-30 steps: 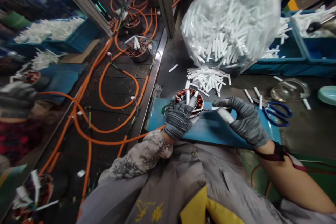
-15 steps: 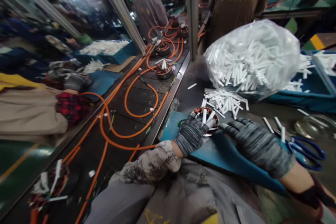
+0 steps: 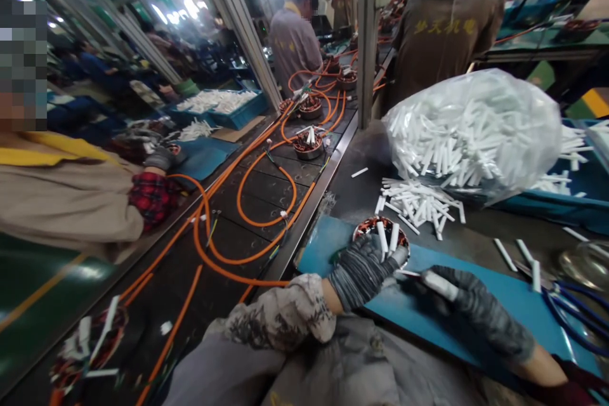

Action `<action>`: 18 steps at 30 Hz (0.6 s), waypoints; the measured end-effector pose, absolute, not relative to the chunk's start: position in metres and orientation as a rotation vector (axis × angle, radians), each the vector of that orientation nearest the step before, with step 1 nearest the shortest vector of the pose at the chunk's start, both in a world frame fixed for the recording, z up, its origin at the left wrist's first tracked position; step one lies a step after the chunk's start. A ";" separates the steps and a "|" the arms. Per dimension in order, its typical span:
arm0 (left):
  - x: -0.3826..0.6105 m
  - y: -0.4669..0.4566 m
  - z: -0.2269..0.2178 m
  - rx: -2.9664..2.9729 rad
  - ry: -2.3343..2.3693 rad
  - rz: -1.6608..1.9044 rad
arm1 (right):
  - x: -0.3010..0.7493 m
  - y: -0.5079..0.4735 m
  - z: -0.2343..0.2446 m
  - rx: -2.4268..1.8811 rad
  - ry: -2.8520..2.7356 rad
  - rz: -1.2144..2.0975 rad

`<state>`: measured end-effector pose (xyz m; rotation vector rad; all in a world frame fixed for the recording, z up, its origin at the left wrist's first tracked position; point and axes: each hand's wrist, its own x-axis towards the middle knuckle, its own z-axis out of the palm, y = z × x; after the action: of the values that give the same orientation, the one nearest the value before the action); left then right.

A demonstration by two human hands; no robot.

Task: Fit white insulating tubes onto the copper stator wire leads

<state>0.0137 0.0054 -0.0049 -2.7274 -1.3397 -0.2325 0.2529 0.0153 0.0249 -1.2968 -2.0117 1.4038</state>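
Observation:
A wound stator [image 3: 373, 226] with copper-coloured coils sits on a blue mat [image 3: 440, 259] in front of me. Two white sleeves [image 3: 382, 238] stand up out of its middle. My left hand [image 3: 361, 271], in a grey striped glove, wraps the near side of the stator, and the hand hides part of its rim. Just to the right, my right hand [image 3: 480, 304], gloved alike, is closed over the mat. A thin white sleeve [image 3: 408, 273] shows at its fingertips, beside the stator; a dark, blurred area there hides the exact grip.
Loose white sleeves [image 3: 423, 203] lie in a heap behind the stator, before a full plastic bag [image 3: 476, 133]. Blue-handled scissors [image 3: 578, 314] lie at right. On the left, a conveyor [image 3: 223, 235] carries orange cables [image 3: 240, 196] and more stators [image 3: 308, 144]. A co-worker's sleeve [image 3: 155, 196] is across it.
My right hand has gone from flat with fingers stretched to closed, lower beside the stator, with a white sleeve at its fingertips. My left hand stays on the stator. The view has shifted.

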 end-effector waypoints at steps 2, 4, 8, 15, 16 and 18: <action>0.016 0.001 -0.011 -2.678 -1.320 -0.251 | 0.259 0.016 0.010 -1.356 -1.931 1.425; 0.017 -0.002 -0.015 -2.648 -1.317 -0.272 | 0.261 0.016 0.001 -1.411 -1.965 1.254; 0.014 -0.003 -0.017 -2.626 -1.317 -0.365 | 0.266 0.010 0.000 -1.218 -2.116 0.545; 0.015 -0.006 -0.021 -2.520 -1.337 -0.424 | 0.267 0.024 0.001 -0.860 -2.331 0.101; 0.016 -0.007 -0.022 -2.507 -1.334 -0.424 | 0.263 0.026 -0.001 -0.950 -2.325 0.327; 0.017 -0.008 -0.024 -2.494 -1.340 -0.410 | 0.251 0.029 -0.004 -1.116 -2.256 0.847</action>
<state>0.0169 -0.0084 -0.0236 -2.4939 -1.3395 -0.4104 0.2506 0.0286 -0.0038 -1.1165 -2.2562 0.8466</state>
